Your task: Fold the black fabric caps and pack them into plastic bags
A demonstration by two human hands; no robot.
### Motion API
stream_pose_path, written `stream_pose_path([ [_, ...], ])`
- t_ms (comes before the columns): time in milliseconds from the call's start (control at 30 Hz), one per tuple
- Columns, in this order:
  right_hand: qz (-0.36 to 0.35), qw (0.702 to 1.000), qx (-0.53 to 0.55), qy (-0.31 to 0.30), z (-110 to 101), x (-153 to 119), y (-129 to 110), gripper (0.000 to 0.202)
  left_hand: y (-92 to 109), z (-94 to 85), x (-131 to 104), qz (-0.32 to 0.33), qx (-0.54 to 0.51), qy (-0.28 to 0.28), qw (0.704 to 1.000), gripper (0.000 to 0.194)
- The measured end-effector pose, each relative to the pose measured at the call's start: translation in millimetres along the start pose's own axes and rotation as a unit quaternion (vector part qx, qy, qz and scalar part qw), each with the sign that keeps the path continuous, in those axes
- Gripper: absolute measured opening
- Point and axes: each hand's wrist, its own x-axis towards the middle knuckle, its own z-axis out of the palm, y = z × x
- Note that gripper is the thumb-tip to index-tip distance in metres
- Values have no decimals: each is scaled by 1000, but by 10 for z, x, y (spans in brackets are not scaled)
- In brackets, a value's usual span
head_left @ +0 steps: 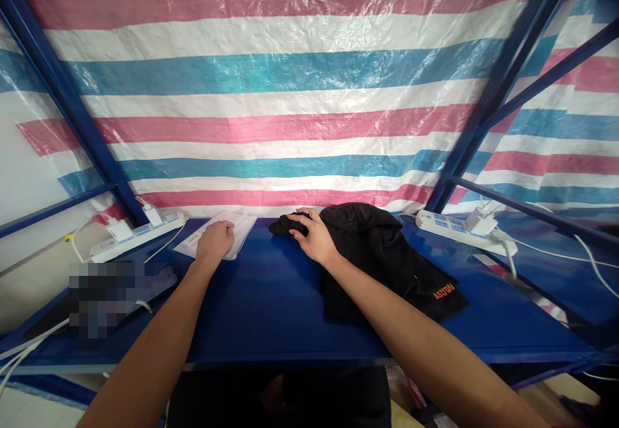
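- Holding bunched black cloth (279, 225) in the right grip (315, 236), narrow around it, thumb at the near side and fingers over the top; cannot tell whether joined to the black garment (372, 241).
- Can see the black garment just right of the right grip, lying in folds on the blue table (261, 312), passing beneath the right forearm (387, 292) and showing orange lettering (443, 292) at the near right end.
- Resting the left grip (216, 240) on white papers (243, 227), well apart from the right grip, fingers curled inward; cannot tell whether pinching anything.
- Can make out a white power strip (149, 228) left of the left grip, with a white charger (120, 229) plugged in.
- Can find a second power strip (454, 227) well to the right of the right grip, past the black garment, also bearing a plugged-in adapter (481, 221).
- Can see a dark, phone-like device (162, 282) nearer than the left grip and to its left, partly hidden by pixelated blocks.
- Can see a striped sheet (290, 73) in red, white and blue beyond both grips, between slanting blue posts (72, 96).
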Motion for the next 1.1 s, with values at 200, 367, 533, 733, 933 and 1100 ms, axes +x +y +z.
stream_pose_path([
  [200,3,1000,0,2,-7,-2,-15,42,53,-79,-2,14,-177,120,977,16],
  [367,7,1000,1,5,1,-1,2,42,91,-112,-4,-15,-257,122,959,21],
  [533,-13,999,29,28,-46,7,-128,40,156,-58,-38,0,-258,86,962,38],
  [733,-71,996,39,31,-90,3,-272,39,358,36,-143,59,-299,26,952,41],
  [933,-59,998,19,12,-59,0,-194,39,372,64,-154,73,-325,56,941,37],
  [1100,-64,998,19,13,-29,-1,-149,40,309,93,-114,104,-278,65,953,28],
])
